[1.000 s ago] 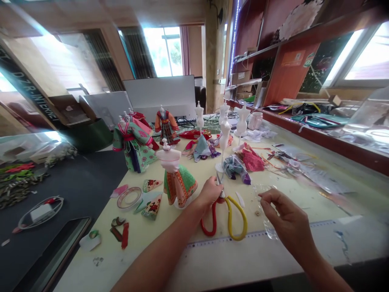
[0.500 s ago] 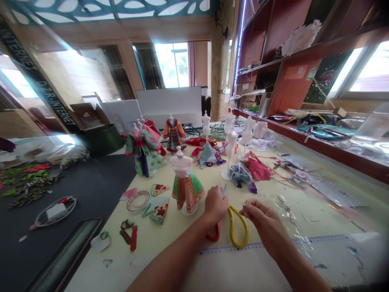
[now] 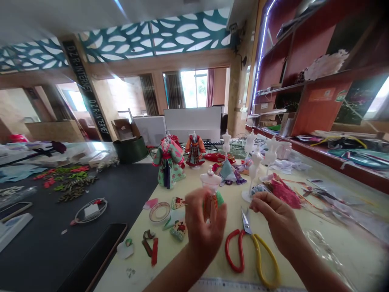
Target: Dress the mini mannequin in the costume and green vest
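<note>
Remotely, I read this as fine handwork: my left hand (image 3: pixel 205 225) (curled, blurred) fronts the white plastic mannequin in green-and-orange skirt (image 3: pixel 210 179); my right hand (image 3: pixel 272 213) pinches. Either grip's contents, I can't tell. Next calls for avoiding the red-and-yellow-handled metal scissors (image 3: pixel 247 229) between.

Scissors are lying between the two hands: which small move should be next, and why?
Perhaps bring the right hand leftward, above the scissors, toward the skirted mannequin: this hand looks pinched, though whether on something is unclear, and the left hand is partly open, hiding some of that mannequin.
</note>
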Motion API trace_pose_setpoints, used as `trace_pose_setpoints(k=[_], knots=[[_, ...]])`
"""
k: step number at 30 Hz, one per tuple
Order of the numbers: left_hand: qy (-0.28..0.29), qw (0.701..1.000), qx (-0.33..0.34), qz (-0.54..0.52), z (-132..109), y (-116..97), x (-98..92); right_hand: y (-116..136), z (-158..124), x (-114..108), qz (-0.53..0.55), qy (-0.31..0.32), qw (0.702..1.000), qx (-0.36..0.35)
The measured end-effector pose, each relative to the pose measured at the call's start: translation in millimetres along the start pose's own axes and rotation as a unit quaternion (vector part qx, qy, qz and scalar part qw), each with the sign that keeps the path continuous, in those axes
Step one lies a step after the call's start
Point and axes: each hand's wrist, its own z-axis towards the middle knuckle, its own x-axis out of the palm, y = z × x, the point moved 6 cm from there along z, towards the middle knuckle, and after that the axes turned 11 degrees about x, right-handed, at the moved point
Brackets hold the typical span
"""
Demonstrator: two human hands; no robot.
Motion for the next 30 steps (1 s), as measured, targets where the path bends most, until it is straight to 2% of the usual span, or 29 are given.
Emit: trace_pose_setpoints(k=[1,3,6,9,11,16,19,24,27,30], knots=[[-0.051,0.998,-0.038,0.015,8,8,-10.7,6,1,4,-0.002,-0.002,1.000,-0.011],[-0.089,0.986,-0.140,-0.001,19,28,-17.6,19,3,13,-0.002,-0.009,0.999,-0.036],[-0.050,0.944,-0.286,-0.157,23,55,-0.7,36,5,25,-0.007,-0.020,0.997,-0.080],[-0.002,0.878,-0.355,-0.323,24,65,18.6,50,10,38,-0.027,-0.025,0.990,-0.135],[0.016,0.854,-0.352,-0.384,27,68,22.4,56,15,45,-0.044,-0.022,0.983,-0.175],[0.055,0.816,-0.336,-0.467,34,82,21.7,69,18,56,-0.125,-0.031,0.955,-0.267],[0.082,0.792,-0.341,-0.500,35,92,24.1,81,12,59,-0.175,-0.058,0.923,-0.339],[0.115,0.764,-0.333,-0.542,36,96,30.7,96,3,69,-0.248,-0.060,0.851,-0.459],[0.121,0.749,-0.324,-0.565,37,94,32.9,97,3,75,-0.285,-0.053,0.816,-0.499],[0.123,0.744,-0.319,-0.574,39,94,33.1,97,3,80,-0.310,-0.043,0.798,-0.515]])
